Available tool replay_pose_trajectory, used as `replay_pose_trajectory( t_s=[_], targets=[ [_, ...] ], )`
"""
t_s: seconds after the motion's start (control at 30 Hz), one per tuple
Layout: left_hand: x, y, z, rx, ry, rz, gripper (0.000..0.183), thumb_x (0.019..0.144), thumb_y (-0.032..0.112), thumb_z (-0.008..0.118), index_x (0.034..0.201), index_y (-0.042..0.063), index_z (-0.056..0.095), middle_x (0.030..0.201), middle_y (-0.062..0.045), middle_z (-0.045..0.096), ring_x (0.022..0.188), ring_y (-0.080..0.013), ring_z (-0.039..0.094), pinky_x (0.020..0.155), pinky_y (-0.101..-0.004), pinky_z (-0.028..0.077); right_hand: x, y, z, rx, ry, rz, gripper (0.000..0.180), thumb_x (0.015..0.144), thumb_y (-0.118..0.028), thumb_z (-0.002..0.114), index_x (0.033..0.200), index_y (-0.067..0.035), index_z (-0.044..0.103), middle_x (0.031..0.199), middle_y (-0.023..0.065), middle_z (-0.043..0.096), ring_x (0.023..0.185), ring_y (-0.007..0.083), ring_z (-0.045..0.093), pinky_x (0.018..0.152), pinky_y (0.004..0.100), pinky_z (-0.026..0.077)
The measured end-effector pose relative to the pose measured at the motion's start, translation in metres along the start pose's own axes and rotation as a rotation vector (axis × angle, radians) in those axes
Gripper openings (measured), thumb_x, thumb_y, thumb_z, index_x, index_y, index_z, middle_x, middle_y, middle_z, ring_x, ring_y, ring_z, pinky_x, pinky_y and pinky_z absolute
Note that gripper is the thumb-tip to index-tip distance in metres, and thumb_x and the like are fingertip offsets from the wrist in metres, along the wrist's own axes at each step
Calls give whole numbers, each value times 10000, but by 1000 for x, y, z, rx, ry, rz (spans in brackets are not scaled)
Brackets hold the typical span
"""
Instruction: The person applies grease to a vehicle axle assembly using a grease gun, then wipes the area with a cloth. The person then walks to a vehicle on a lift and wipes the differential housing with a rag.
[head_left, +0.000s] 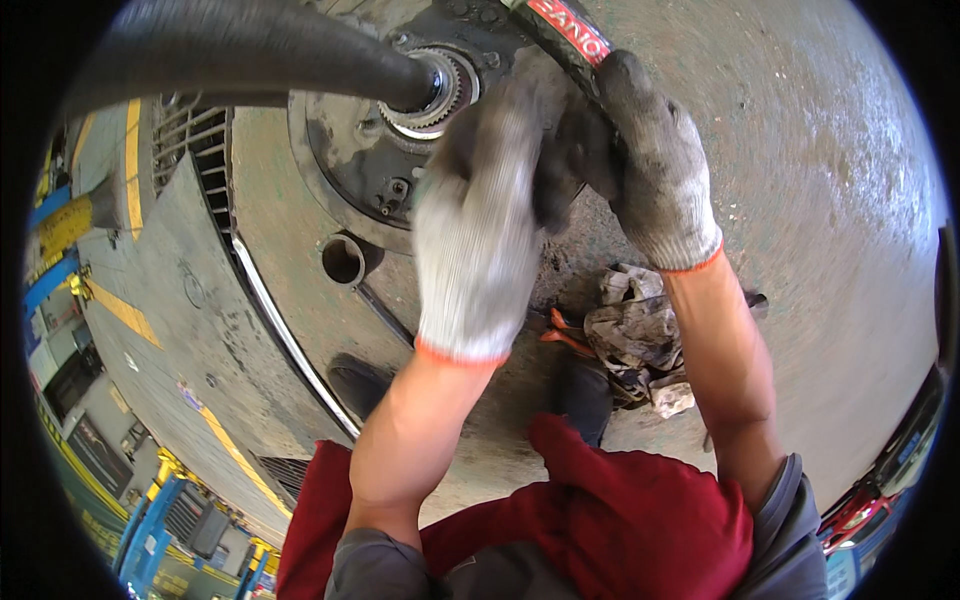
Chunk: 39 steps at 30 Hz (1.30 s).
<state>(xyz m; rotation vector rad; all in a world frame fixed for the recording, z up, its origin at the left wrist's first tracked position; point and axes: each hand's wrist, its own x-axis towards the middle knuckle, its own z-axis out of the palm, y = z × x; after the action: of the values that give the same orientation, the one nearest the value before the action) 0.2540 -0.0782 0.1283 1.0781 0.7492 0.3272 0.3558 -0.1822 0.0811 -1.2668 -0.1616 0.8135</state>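
My left hand (480, 217), in a white knit glove, is raised beside a large round metal housing (360, 180). Its fingers are blurred and partly hidden, so its hold is unclear. My right hand (664, 165), in a soiled knit glove, is closed around a black tube (566, 37) with a red label bearing writing. Dark, blurred material lies between the two hands. A thick dark shaft (300, 60) enters the toothed metal ring (450, 90) at the housing's centre, left of my left hand.
A socket-like metal ring on a rod (343, 260) lies on the concrete floor near my shoes. Soiled rags (637, 330) and an orange-handled tool (566, 335) lie below my right hand. A floor grate (191, 142) and a bright metal strip (289, 337) run along the left.
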Motion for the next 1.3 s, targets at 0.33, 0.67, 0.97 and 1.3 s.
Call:
replay_pose_trajectory(
  t_s=[0.33, 0.67, 0.97, 1.3],
  targets=[
    [36, 122, -31, 962, 216, 1388, 567, 1079, 368, 480, 1368, -119, 482, 1227, -278, 633, 1033, -311, 723, 927, -420, 612, 16, -4, 10, 173, 94, -158, 451, 1036, -464, 585, 849, -62, 665, 702, 1, 580, 619, 81, 475, 576, 266, 366],
    [47, 163, -31, 49, -249, 713, 300, 994, 225, 587, 749, 72, 505, 680, -74, 473, 576, -193, 502, 640, -372, 496, -30, 1, -5, 118, 29, 122, 456, 1011, -496, 624, 839, -76, 650, 674, -16, 566, 586, 68, 484, 519, 236, 358],
    [101, 189, -59, 288, -1117, 646, 510, 920, 554, 600, 907, 49, 530, 658, -56, 482, 578, -168, 473, 638, -329, 444, -73, 13, 13, 140, 38, 314, 465, 1023, -502, 592, 869, -64, 614, 690, 3, 578, 568, 84, 497, 512, 247, 376],
    [111, 205, -77, 436, -1072, 666, 921, 717, 910, 587, 952, 21, 642, 786, -109, 577, 755, -221, 596, 866, -349, 503, -85, 38, 19, 167, -34, 337, 378, 1012, -389, 671, 1057, -14, 689, 799, -32, 624, 729, 56, 515, 635, 264, 453]
  ],
)
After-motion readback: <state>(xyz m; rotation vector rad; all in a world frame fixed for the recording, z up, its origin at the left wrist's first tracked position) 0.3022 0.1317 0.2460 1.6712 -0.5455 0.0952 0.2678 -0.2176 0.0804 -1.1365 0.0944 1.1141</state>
